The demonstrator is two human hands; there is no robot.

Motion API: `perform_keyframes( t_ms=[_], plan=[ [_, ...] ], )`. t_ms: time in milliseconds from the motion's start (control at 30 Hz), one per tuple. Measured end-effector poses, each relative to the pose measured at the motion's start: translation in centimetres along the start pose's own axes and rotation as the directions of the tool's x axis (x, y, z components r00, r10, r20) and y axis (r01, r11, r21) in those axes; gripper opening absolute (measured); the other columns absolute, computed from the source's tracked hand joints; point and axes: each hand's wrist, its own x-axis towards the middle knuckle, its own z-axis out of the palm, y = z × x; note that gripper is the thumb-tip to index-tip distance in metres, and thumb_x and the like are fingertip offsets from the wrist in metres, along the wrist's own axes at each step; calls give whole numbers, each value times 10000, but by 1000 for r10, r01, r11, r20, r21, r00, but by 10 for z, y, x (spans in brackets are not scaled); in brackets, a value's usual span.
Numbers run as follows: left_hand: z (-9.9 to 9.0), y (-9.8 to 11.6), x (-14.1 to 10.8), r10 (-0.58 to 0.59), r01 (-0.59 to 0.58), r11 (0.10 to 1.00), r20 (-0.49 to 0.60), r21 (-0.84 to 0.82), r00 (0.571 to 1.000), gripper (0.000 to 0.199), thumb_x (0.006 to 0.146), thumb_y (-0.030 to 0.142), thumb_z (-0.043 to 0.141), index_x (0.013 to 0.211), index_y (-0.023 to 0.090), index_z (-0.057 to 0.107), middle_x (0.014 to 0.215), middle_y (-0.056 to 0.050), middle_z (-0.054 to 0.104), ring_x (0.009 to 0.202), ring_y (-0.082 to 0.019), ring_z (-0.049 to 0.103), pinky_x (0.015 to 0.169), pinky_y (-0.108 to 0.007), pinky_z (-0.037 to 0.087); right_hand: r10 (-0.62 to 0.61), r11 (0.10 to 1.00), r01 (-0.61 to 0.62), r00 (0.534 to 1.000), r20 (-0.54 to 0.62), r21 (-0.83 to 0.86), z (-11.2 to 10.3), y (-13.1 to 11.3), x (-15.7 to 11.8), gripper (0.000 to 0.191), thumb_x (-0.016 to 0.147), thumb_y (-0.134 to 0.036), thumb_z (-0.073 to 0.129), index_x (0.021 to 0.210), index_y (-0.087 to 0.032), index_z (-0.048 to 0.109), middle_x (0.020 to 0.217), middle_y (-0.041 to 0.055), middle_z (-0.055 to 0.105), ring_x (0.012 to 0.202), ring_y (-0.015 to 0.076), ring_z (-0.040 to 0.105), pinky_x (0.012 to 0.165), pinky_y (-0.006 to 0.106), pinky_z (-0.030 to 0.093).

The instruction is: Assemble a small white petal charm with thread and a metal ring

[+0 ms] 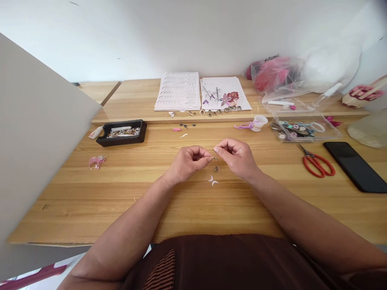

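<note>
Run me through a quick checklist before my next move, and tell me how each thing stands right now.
1. Left hand gripping: ok, thumb and finger pinch a small thin piece.
2. Right hand gripping: cannot tell; its fingertips are pinched together, but anything between them is too small to make out.
3. Desk bare just below the hands: not ok, two white crescents lie there.
4. Scissors set down: ok, on the desk to the right, beside the phone.
5. Black tray upright: ok, on the left with beads in it.
</note>
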Motion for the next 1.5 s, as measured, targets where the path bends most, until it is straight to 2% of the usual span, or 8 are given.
perform_keyframes(
  t_ms=[200, 433, 667, 833, 1000, 1100, 1300, 1500],
  plan=[
    [0, -2, 4, 5, -35, 987, -187, -156, 982, 299, 714, 416, 808, 733, 155, 663, 657, 19, 604, 562, -68, 441, 568, -230, 370, 181, 977, -193, 976, 122, 88, 9, 5, -4, 275, 798, -423, 718, 720, -169, 645, 635, -4, 610, 497, 92, 449, 488, 258, 376],
    [-1, -5, 6, 15, -23, 999, -326, -22, 945, 246, 718, 366, 785, 747, 142, 688, 692, -5, 639, 602, -86, 498, 570, -221, 387, 80, 992, -65, 987, 143, -109, 14, -14, -19, 193, 839, -310, 667, 703, -173, 668, 573, -22, 558, 497, 87, 429, 478, 240, 321],
    [0, -4, 2, 42, -26, 991, -123, 129, 992, 189, 736, 311, 747, 746, 134, 681, 675, -5, 636, 567, -78, 474, 538, -215, 359, -67, 989, 72, 997, 44, -130, 4, -19, -15, 150, 860, -284, 649, 758, -175, 667, 643, -7, 588, 554, 103, 437, 518, 250, 346],
    [1, -1, 0, -3, 4, 996, -18, 92, 1000, 217, 732, 338, 771, 753, 137, 690, 664, 0, 625, 556, -75, 455, 528, -220, 347, -23, 996, 24, 1000, 15, -82, -3, -6, -2, 195, 858, -336, 658, 743, -179, 653, 690, 10, 624, 596, 117, 483, 554, 261, 380],
    [0, -1, 2, 9, -17, 997, -105, -79, 994, 284, 723, 398, 803, 732, 149, 666, 658, 14, 606, 566, -68, 446, 556, -224, 361, 161, 982, -166, 985, 68, 90, 3, 7, 2, 285, 804, -438, 712, 721, -176, 635, 608, -13, 580, 506, 94, 438, 489, 252, 364],
    [0, -3, 4, -22, -10, 988, -202, -155, 979, 319, 705, 433, 814, 725, 158, 652, 611, 40, 554, 538, -59, 407, 541, -223, 342, 198, 974, -208, 974, 112, 87, 8, 6, -3, 295, 802, -449, 715, 732, -172, 640, 619, 0, 619, 478, 88, 445, 459, 243, 361],
    [-1, -9, 7, -28, -4, 995, -321, -96, 947, 286, 711, 406, 800, 743, 151, 674, 653, 21, 600, 572, -71, 463, 560, -218, 368, 113, 991, -100, 982, 154, -86, 13, -12, -16, 207, 827, -329, 674, 690, -177, 646, 577, -18, 575, 486, 85, 423, 464, 238, 315],
    [0, -3, 4, -3, 18, 996, -152, 92, 988, 226, 707, 349, 779, 719, 143, 687, 669, -7, 645, 569, -85, 483, 541, -220, 368, -42, 992, 47, 998, 46, -116, 5, -20, -14, 154, 848, -289, 650, 736, -183, 644, 631, -12, 566, 548, 102, 427, 509, 250, 343]
  ],
)
